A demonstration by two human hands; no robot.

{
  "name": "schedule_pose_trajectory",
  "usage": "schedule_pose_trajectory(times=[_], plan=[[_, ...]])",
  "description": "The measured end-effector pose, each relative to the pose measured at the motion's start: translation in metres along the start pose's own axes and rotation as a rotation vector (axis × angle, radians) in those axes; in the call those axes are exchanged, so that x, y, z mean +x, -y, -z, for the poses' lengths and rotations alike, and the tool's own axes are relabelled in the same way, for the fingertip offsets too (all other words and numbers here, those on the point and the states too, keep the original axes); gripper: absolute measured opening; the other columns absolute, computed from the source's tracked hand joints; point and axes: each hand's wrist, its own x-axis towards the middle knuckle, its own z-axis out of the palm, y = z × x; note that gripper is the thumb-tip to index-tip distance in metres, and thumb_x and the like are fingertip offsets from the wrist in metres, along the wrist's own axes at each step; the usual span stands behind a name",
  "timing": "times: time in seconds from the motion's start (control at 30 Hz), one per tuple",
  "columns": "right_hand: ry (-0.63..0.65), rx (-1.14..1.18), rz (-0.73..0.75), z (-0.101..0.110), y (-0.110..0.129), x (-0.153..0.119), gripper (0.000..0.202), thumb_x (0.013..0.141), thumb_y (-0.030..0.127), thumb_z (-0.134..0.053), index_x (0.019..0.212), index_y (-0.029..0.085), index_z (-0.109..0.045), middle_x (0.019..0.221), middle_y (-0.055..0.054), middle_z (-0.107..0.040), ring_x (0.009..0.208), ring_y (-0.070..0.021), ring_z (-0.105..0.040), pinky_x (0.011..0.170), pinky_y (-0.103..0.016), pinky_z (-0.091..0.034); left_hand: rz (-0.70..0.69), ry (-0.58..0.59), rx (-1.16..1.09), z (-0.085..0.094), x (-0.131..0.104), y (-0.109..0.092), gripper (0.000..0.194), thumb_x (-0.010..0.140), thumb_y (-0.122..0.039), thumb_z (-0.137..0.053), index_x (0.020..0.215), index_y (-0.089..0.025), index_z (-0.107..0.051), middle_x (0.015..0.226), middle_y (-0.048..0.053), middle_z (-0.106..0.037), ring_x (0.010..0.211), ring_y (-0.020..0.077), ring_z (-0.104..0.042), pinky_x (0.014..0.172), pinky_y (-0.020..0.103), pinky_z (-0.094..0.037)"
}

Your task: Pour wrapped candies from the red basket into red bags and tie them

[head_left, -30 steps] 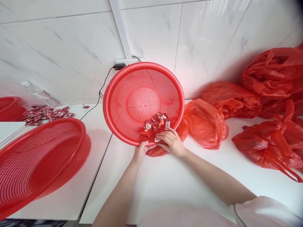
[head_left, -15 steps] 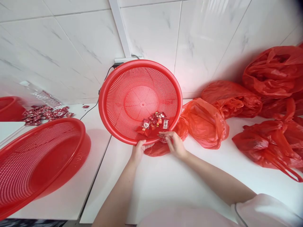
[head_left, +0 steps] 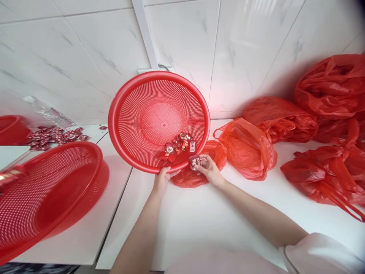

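Note:
My left hand (head_left: 163,179) grips the lower rim of a round red plastic basket (head_left: 113,125) with mesh walls, tilted so its inside faces me. Several small red wrapped packets (head_left: 178,146) with gold and white print lie low on its right side. Between the fingertips of my right hand (head_left: 210,171) is a small dark red printed packet (head_left: 195,163), held just outside the rim. Under the basket and this hand sits an open red plastic bag (head_left: 186,179); what it holds is hidden.
A second red basket (head_left: 95,160) tilts at the left, with a blurred red-and-gold object (head_left: 11,177) over it. Small red packets (head_left: 47,137) are heaped behind. Red plastic bags (head_left: 248,148) crowd the table's right side. A tiled wall (head_left: 182,34) stands behind.
The basket and my left hand have shifted slightly left. My right hand has come away from the rim, showing the packet it holds. A blurred object has appeared over the left basket.

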Motion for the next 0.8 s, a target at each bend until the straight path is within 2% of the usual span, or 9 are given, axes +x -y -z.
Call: schedule_pose_trajectory(times=[0.1,0.27,0.53,0.8], plan=[[0.02,-0.015,0.008,-0.001,0.0,0.0,0.052,0.068,0.037,-0.077,0.106,0.025,-0.044,0.078,0.002,-0.064,0.067,-0.0126,-0.062,0.059,-0.025,-0.048,-0.005,0.018,-0.005,0.002,0.0,0.001,0.041,0.067,-0.016,-0.065,0.107,-0.018,-0.059,0.103,0.005,-0.068,0.102,0.0305,-0.063,0.082,0.053,-0.056],[0.037,-0.031,0.016,0.0,-0.001,0.0,0.052,0.068,0.037,-0.076,0.106,0.024,-0.043,0.077,0.003,-0.063,0.068,-0.0122,-0.061,0.059,-0.025,-0.048,-0.012,0.026,-0.001,0.004,0.001,0.003,0.026,0.068,-0.017,-0.064,0.094,-0.016,-0.062,0.098,0.005,-0.068,0.103,0.0298,-0.062,0.083,0.052,-0.055],[0.037,-0.15,0.049,0.001,-0.008,0.002,0.033,0.078,0.043,-0.067,0.097,0.02,-0.053,0.079,-0.001,-0.063,0.064,-0.0108,-0.058,0.043,-0.019,-0.037,-0.033,-0.009,-0.017,0.002,0.001,-0.001,0.031,0.066,-0.017,-0.065,0.096,-0.017,-0.062,0.096,0.004,-0.068,0.098,0.0281,-0.064,0.081,0.051,-0.056],[0.05,-0.158,0.019,0.002,-0.012,0.002,0.045,0.075,0.036,-0.071,0.113,0.024,-0.051,0.105,-0.004,-0.062,0.079,-0.0137,-0.062,0.05,-0.021,-0.048,-0.071,-0.029,-0.075,0.001,0.0,-0.006,0.033,0.066,-0.017,-0.065,0.098,-0.019,-0.063,0.1,0.002,-0.068,0.097,0.0247,-0.063,0.084,0.048,-0.055]])
